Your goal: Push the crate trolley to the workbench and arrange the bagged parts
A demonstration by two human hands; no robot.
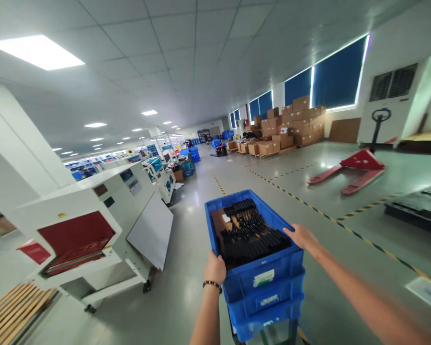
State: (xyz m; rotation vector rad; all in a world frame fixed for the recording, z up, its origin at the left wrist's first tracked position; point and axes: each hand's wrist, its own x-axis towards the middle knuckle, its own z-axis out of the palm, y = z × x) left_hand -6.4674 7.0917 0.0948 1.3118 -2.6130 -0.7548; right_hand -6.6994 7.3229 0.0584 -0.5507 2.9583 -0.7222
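Note:
Directly ahead stands a stack of blue plastic crates, with the top crate holding rows of black flat parts on brown cardboard. My left hand, a beaded bracelet at its wrist, is closed round the near left side of that crate's rim. On the right side, my right hand grips the rim with its fingers over the edge. Below are a middle crate and a lower crate, both with paper labels in front. What carries the stack is mostly hidden beneath it.
A white machine on casters stands to the left, its grey panel jutting toward the aisle. On the right are a red pallet jack and a dark platform. Cardboard boxes are piled farther off. Striped floor tape runs alongside.

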